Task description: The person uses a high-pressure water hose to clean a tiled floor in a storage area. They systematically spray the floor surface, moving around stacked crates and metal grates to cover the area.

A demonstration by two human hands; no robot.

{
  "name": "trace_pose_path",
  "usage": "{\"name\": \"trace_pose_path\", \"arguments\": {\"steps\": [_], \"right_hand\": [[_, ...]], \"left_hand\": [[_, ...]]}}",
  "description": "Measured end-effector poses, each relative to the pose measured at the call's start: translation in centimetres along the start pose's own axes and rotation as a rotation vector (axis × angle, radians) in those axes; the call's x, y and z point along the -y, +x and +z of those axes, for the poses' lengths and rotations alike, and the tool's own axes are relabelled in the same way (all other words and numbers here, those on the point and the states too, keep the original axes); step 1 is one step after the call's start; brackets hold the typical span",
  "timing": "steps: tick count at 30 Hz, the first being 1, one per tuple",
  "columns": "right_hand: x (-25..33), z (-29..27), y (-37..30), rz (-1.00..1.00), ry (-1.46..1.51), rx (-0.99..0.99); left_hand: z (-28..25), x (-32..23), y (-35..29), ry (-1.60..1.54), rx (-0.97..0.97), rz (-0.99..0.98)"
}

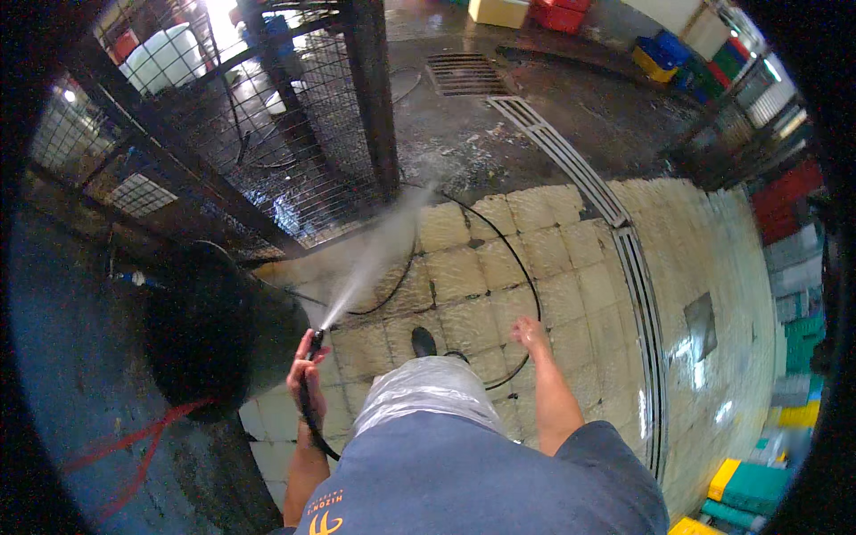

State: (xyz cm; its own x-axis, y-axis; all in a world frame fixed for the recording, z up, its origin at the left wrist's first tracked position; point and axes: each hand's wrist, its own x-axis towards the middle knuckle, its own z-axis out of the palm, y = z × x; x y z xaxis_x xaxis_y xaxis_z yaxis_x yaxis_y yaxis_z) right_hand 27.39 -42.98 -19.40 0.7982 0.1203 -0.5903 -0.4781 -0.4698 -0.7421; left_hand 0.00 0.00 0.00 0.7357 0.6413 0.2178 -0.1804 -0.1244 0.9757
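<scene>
My left hand (305, 374) is closed round a black hose, gripping it just behind its spray nozzle (316, 339). A white water jet (370, 267) fans out from the nozzle, ahead and to the right, over the wet tiles. Part of the hose (307, 406) hangs below that hand along my forearm. My right hand (530, 333) is held out over the floor, its fingers loosely bent and a little apart, with nothing visible in them. A loop of black hose (513, 254) lies on the tiles and passes beside or beneath this hand; I cannot tell whether they touch.
Wet cream tiles (571, 267) surround my dark shoe (423, 341). A slotted drain channel (644, 330) runs along the right, leading up to a square grate (468, 74). At left stand a dark barrel (214, 330) and a wire mesh partition (312, 116). Stacked crates (753, 486) line the right edge.
</scene>
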Motion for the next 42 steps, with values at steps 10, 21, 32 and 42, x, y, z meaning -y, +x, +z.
{"name": "trace_pose_path", "arguments": {"steps": [10, 21, 32, 42], "right_hand": [[-24.4, -0.3, -24.6, 0.447, 0.258, -0.232], [-34.6, 2.7, -38.8, 0.564, 0.319, -0.338], [-14.7, 16.7, -18.4, 0.188, 1.314, -0.064], [-9.0, 15.6, -29.8, -0.24, 0.453, 0.364]], "left_hand": [[-3.2, 1.7, -7.2, 0.082, 0.186, 0.146], [-3.8, -1.2, -12.7, 0.181, 0.542, -0.206], [2.4, -8.3, -18.6, 0.119, 1.364, 0.23], [7.8, -3.9, -17.1, 0.406, 1.195, 0.098]]}}
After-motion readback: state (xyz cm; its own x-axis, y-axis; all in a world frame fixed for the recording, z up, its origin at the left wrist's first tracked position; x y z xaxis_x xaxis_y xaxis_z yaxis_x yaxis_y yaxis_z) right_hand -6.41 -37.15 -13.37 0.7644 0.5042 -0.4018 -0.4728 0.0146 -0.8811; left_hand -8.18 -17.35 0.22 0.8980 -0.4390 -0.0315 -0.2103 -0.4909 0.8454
